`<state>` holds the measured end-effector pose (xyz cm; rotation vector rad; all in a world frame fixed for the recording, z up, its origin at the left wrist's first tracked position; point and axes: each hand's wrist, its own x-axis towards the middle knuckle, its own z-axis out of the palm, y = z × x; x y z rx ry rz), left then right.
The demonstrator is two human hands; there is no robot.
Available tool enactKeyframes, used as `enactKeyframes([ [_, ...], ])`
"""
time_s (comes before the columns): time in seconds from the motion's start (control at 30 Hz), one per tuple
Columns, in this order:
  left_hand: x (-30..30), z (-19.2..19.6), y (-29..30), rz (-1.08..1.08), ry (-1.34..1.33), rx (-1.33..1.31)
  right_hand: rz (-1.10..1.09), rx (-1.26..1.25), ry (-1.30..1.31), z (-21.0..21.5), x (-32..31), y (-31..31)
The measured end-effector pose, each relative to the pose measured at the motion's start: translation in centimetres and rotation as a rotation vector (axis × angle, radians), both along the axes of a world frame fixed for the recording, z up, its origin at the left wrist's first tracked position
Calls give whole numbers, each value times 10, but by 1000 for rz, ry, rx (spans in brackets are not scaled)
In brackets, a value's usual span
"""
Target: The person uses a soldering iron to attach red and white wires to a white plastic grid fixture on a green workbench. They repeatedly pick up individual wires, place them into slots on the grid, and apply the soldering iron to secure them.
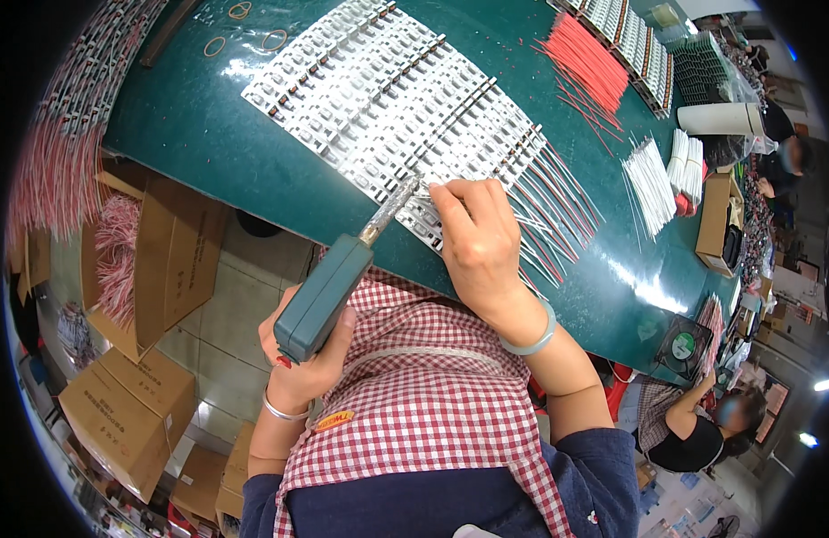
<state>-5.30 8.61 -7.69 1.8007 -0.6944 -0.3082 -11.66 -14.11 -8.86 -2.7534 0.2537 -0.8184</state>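
Boxy and dark green, the soldering tool (323, 296) has a silvery shaft (392, 211).

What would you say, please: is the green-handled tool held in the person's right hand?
No, the left hand grips the green-handled tool, while the right hand is at the white strips.

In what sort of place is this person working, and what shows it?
Most likely an assembly workshop for small electrical parts. The left hand holds a green tool resembling a soldering gun at rows of small white parts, and red wires lie on the green bench.
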Motion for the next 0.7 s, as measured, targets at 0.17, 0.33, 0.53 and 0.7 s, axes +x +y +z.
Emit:
enactKeyframes([
  [0.17,0,5,-3,-11,-6,74,0,-12,11,-2,0,0],
  [0.33,3,7,-3,-36,-41,99,2,-29,17,-3,1,-1],
  [0.53,2,3,2,0,11,15,-3,-37,25,0,2,1],
  [0.7,-1,-1,8,28,77,-34,-4,-50,28,0,2,0],
])
